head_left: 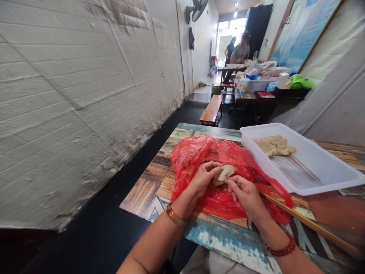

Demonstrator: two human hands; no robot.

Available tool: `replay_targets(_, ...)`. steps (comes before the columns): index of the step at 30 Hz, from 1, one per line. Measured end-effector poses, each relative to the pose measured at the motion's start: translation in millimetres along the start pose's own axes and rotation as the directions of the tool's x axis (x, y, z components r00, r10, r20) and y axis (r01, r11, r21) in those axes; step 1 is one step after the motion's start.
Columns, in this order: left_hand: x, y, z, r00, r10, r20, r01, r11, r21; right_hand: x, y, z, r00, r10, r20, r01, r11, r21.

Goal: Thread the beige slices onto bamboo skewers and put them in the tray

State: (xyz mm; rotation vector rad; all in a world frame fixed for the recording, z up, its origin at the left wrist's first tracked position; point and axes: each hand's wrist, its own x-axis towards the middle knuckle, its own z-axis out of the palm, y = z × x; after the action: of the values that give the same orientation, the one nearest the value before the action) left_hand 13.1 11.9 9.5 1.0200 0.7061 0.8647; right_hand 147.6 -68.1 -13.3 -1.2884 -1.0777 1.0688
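Over the red plastic bag point(194, 152), my left hand point(203, 177) is closed on a pale, flat, rounded food slice point(227, 172), thumb and fingers gripping its left side. My right hand point(242, 192) is pinched at the slice's lower right edge, on what looks like the tip of a thin skewer; most of that stick is hidden by the hand. A bundle of wooden skewers point(310, 224) lies right of my right hand, running to the lower right. In the white plastic tray point(339, 171) rest similar pale slices point(275, 145) on thin sticks.
The bag and tray stand on a wood-patterned table point(145, 190). A white brick-patterned wall point(85, 95) runs along the left. Beyond are a wooden bench point(212, 108), a cluttered table with a green item point(299, 82), and two people point(241, 51) at the back.
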Motion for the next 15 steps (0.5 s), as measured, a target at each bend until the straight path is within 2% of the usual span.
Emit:
replay_targets(2,1.0,-1.7,-0.3,0.999,-0.048,0.008,0.048,0.997,-0.058,-0.7,-3.0,0.9,1.0,0.029,0.001,-0.029,0.997,0.075)
replay_targets(5,0.8,-6.4,0.5,0.989,-0.109,0.103,0.12,0.987,-0.105,-1.4,-6.1,2.0,0.999,0.053,0.003,-0.053,0.988,0.145)
replay_targets(8,-0.7,-9.1,1.0,0.98,-0.11,0.167,0.132,0.984,-0.124,-1.4,-6.3,2.1,0.997,0.072,0.025,-0.074,0.989,0.129)
replay_targets(11,-1.2,-6.7,-1.5,0.993,-0.055,0.107,0.072,0.985,-0.159,-1.5,-3.6,1.5,0.998,0.046,0.051,-0.046,0.999,0.017)
replay_targets(15,0.2,0.4,-5.9,1.0,0.006,-0.005,-0.007,0.981,-0.195,-3.1,0.4,0.4,0.996,-0.081,0.038,0.087,0.976,-0.2)
